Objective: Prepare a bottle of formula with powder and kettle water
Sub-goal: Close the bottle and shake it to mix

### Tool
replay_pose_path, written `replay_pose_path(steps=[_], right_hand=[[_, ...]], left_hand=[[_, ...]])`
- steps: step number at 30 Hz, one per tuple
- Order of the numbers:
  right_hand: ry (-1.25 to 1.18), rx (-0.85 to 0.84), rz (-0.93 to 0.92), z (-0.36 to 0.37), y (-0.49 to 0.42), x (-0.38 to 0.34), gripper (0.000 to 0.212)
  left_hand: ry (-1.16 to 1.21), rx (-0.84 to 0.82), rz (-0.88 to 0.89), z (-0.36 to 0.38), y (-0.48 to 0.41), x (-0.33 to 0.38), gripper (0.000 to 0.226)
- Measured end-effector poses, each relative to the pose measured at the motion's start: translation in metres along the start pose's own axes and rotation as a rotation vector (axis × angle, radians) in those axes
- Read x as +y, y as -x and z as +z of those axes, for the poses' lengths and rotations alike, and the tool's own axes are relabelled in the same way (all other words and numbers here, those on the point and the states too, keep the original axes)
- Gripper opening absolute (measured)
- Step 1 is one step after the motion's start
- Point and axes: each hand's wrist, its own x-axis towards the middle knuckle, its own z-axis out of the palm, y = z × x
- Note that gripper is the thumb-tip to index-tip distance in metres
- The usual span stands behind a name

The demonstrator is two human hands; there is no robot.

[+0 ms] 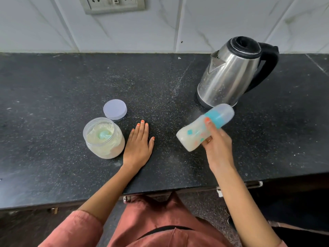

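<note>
Powder jar (104, 138) sits far left of the kettle (229, 72) and nearer the counter's front edge, open, nearly full, pale green scoop (103, 134) sunk in the powder. Jar lid (115, 109) lies flat just behind the jar, also well left of the kettle. Left hand (138, 145) is left of the kettle and forward of it, just beside the jar: palm down on the black counter (53, 104), fingers straight and together, holding nothing. Bottle (192, 134) is just in front of the kettle's base, lifted off the counter and tilted, capped end toward the kettle, base down-left; contents look milky white and the outline is smeared. Right hand (218, 148), in front of the kettle, grips the bottle round its middle, fingers and thumb wrapped on it. Kettle stands at the back right, lid down, spout pointing left. Step judged: powder and water are in, cap on, so this is the shake-to-mix stage, near the end. Next move calls for a firm grip with the cap tight, then setting the bottle upright to check for lumps; the jar needs its lid back on.
</note>
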Motion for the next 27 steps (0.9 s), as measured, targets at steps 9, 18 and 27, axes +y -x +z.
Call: replay_pose_path(steps=[9, 18, 27], right_hand=[[0.348, -0.141, 0.062, 0.000, 0.017, 0.017, 0.025], [0.277, -0.138, 0.064, 0.006, 0.014, 0.020, 0.033], [0.025, 0.008, 0.007, 0.007, 0.001, 0.009, 0.022]], left_hand=[[-0.010, -0.010, -0.002, 0.001, -0.001, 0.000, 0.058], [-0.011, 0.003, 0.006, 0.001, -0.001, -0.001, 0.057], [-0.001, 0.004, 0.006, 0.000, 0.000, 0.000, 0.057]])
